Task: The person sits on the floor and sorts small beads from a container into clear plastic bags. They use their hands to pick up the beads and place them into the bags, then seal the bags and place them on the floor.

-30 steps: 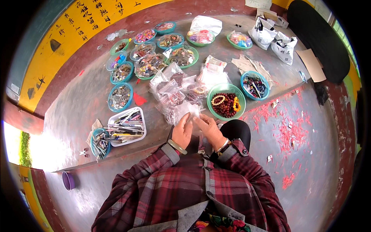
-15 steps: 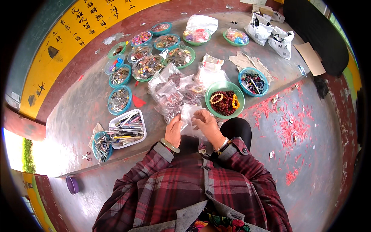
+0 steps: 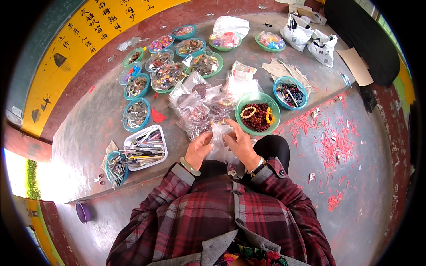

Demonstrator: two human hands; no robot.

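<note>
My left hand (image 3: 199, 150) and my right hand (image 3: 240, 142) together hold a small clear plastic bag (image 3: 220, 138) just above my lap, fingers pinched on its edges. Just beyond my hands lies a heap of clear plastic bags (image 3: 199, 104) with dark beads inside. To the right of the heap stands a green bowl (image 3: 240, 104) holding dark, cream and orange bead bracelets. Both sleeves are plaid; a pale bangle sits on my left wrist and a watch on my right.
Several teal and green bowls of beads (image 3: 136, 114) spread to the far left on the grey ledge (image 3: 88, 133). A white tray of pens (image 3: 145, 146) lies near left. A blue bowl (image 3: 290, 93), white bags (image 3: 310, 37) and red paper scraps (image 3: 337, 146) are to the right. A purple cup (image 3: 82, 213) stands below.
My hands stayed together on the clear bag, fingers shifting slightly. The view moved a little; nothing else on the ledge has changed.
</note>
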